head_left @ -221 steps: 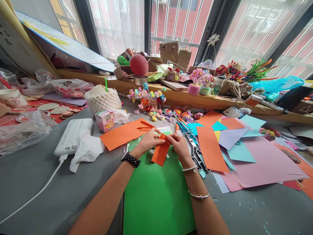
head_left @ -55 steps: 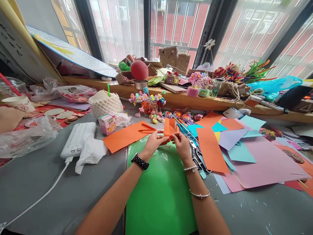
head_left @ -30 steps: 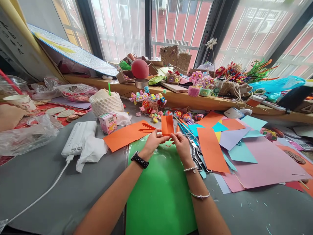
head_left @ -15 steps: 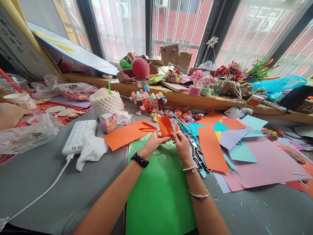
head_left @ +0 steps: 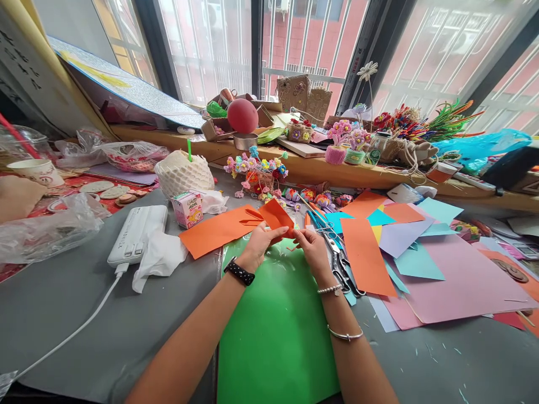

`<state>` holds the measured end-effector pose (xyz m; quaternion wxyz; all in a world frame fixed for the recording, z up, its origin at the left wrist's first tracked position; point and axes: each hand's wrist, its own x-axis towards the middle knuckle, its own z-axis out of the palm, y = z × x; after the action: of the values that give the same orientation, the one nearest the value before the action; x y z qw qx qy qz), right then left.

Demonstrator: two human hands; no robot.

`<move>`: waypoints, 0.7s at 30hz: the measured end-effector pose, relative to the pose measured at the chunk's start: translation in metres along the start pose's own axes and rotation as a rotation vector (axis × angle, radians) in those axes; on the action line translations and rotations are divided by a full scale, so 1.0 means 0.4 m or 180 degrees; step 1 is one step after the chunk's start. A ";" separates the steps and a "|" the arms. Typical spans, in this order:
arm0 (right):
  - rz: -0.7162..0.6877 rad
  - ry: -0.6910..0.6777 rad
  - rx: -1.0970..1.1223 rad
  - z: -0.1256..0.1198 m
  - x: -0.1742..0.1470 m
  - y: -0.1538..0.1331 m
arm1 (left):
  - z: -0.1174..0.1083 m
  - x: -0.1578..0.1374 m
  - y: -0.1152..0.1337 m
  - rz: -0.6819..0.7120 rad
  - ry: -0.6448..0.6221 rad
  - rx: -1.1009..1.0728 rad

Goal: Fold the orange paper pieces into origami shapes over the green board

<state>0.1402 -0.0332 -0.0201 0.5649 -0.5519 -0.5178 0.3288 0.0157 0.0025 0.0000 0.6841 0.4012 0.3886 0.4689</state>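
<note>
A small piece of orange paper is held up between my two hands over the far end of a green mat. My left hand pinches its lower edge, thumb on the near side. The fingertips of my right hand close on its lower right corner, where a narrow strip hangs down. Just left of the hands lies a larger orange sheet with thin folded orange pieces on its right end. Scissors rest right beside my right hand.
Coloured paper sheets overlap on the right of the grey table. A white power bank with its cable, a tissue and a small pink carton are at left. Behind stand crocheted flowers and a cluttered wooden sill.
The orange paper has turned, its upper end tipping left and downward. My left thumb has slid right along its lower edge, nearer my right fingers.
</note>
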 end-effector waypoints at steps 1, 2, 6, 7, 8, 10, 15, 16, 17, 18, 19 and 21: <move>0.0067 -0.0052 0.0085 0.001 0.001 0.000 | -0.001 0.000 0.000 -0.0040 0.0040 -0.0019; 0.0118 -0.0084 0.0145 0.002 0.001 0.000 | -0.002 0.001 0.000 -0.0079 0.0061 -0.0035; 0.0129 -0.0070 0.0157 0.004 0.002 0.001 | -0.005 0.002 -0.002 -0.0099 -0.0014 0.0013; 0.0102 -0.0063 0.0126 0.004 0.002 0.002 | -0.004 0.002 -0.002 -0.0085 -0.0027 0.0029; 0.0070 -0.0056 0.0087 0.003 0.002 0.003 | -0.004 0.001 -0.002 -0.0071 -0.0028 0.0042; 0.0005 -0.0035 -0.0012 0.003 0.001 0.002 | -0.002 -0.001 -0.001 -0.0053 -0.0009 0.0061; -0.0167 0.0059 -0.0335 0.000 -0.005 -0.011 | 0.004 0.000 -0.007 -0.0007 0.0267 0.0080; -0.0183 0.0054 -0.0365 0.000 -0.005 -0.014 | 0.004 0.001 -0.009 0.0029 0.0331 0.0086; -0.0182 0.0027 -0.0369 -0.001 -0.005 -0.016 | 0.004 0.002 -0.011 0.0060 0.0378 0.0095; -0.0166 -0.0017 -0.0351 -0.002 -0.005 -0.016 | 0.004 0.003 -0.013 0.0081 0.0399 0.0110; -0.0144 -0.0058 -0.0322 -0.002 -0.004 -0.015 | 0.004 0.003 -0.014 0.0088 0.0397 0.0134; -0.0116 -0.0085 -0.0280 -0.004 -0.001 -0.011 | 0.005 0.003 -0.013 0.0072 0.0373 0.0183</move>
<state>0.1406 -0.0348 -0.0156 0.5391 -0.5622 -0.5492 0.3027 0.0193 0.0021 -0.0043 0.6431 0.3969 0.4368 0.4879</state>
